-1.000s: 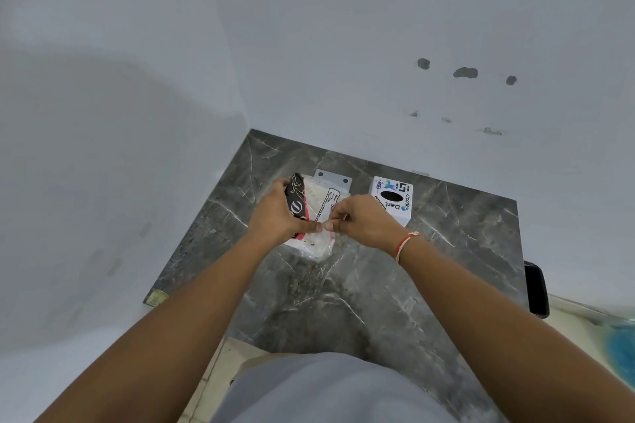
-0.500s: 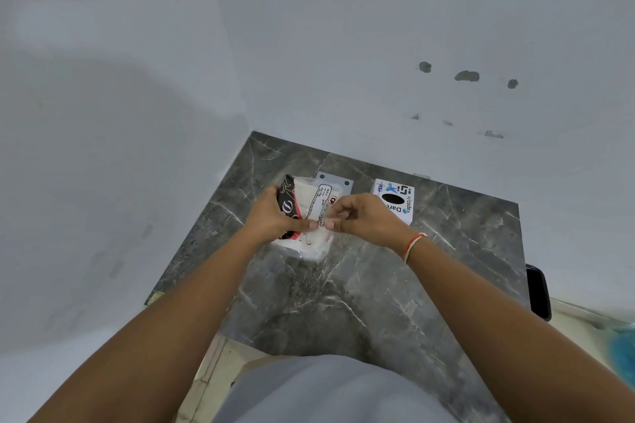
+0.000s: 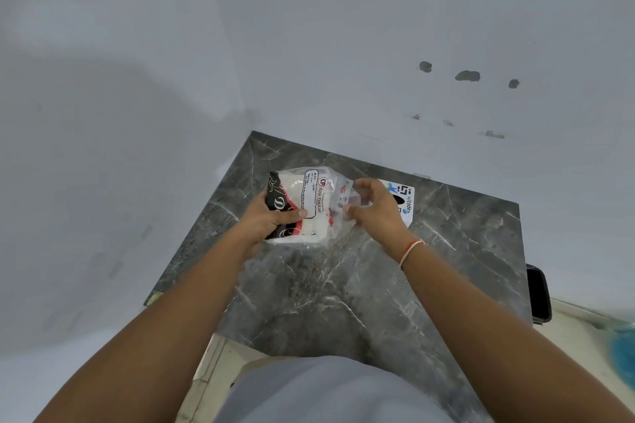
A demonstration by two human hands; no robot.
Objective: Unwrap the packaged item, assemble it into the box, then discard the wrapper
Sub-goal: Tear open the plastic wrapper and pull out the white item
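Observation:
A pack of white tissues in a clear plastic wrapper with a black and red printed end is held above the dark marble table. My left hand grips the printed left end of the pack. My right hand pinches the loose clear plastic at the pack's right side and stretches it out to the right. A white tissue box with a black oval opening and blue lettering lies flat on the table behind my right hand, partly hidden by it.
The table stands in a corner between two white walls. A black phone-like object hangs past the table's right edge. Something blue is blurred at the far right. My grey shirt fills the bottom of the view.
My hands were together, pinching the pack at its middle. Now they have moved apart, my right hand pulling the plastic wrapper out to the right, and the grey object behind the pack is hidden.

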